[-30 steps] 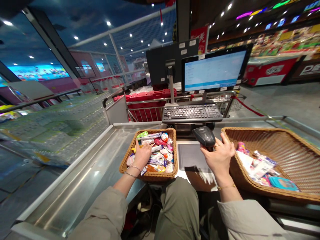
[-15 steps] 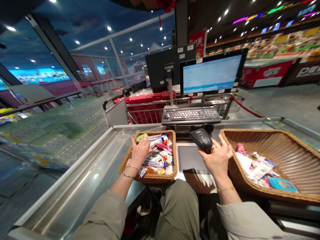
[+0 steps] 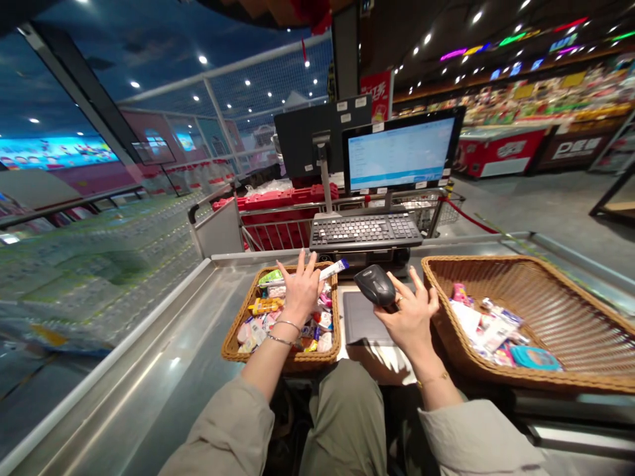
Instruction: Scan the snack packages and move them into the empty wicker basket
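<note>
My left hand [image 3: 300,291] is raised over the small wicker basket [image 3: 231,344] of snack packets, pinching a long white and blue packet [image 3: 333,269] while its other fingers spread. My right hand [image 3: 409,314] grips the black barcode scanner [image 3: 376,285], which is tilted toward the left. Between the two baskets lies a dark flat scan pad [image 3: 362,317].
A large wicker basket [image 3: 546,284] at the right holds several packets. Behind stand a keyboard [image 3: 366,230], a lit monitor [image 3: 401,152] and a red shopping cart [image 3: 282,211]. The steel counter [image 3: 163,370] stretches left. My knees sit under the counter's edge.
My left hand has risen out of the small basket with the long packet. The scanner in my right hand has shifted left toward it. The view has panned slightly.
</note>
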A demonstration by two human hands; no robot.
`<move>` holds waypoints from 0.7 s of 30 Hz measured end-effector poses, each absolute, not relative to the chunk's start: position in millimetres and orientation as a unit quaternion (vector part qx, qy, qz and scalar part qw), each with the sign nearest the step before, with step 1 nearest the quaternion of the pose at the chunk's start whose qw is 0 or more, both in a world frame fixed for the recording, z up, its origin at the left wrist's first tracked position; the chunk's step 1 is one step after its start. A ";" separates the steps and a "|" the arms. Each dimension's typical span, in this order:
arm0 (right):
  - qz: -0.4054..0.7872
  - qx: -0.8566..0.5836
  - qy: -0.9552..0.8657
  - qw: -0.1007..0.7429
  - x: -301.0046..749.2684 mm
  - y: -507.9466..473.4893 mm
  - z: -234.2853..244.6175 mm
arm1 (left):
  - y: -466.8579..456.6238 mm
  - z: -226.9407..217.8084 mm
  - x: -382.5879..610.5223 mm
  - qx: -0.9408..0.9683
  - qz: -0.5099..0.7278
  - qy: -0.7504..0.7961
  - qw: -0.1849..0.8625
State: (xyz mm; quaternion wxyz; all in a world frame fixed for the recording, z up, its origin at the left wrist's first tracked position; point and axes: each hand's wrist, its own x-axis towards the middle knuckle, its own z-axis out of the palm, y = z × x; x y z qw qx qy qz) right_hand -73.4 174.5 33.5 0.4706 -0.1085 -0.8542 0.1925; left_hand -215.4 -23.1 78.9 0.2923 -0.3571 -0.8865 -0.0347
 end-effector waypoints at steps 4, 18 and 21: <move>0.189 -0.105 -0.855 0.471 -73.8 173.2 34.1 | -6.9 81.9 -213.0 -0.359 -0.061 -0.885 0.290; 0.184 -0.094 -0.857 0.473 -73.5 173.6 33.5 | 16.7 81.6 -213.0 -0.369 -0.073 -0.884 0.278; 0.180 -0.091 -0.857 0.473 -73.2 173.3 33.8 | 18.5 82.1 -213.2 -0.373 -0.074 -0.881 0.281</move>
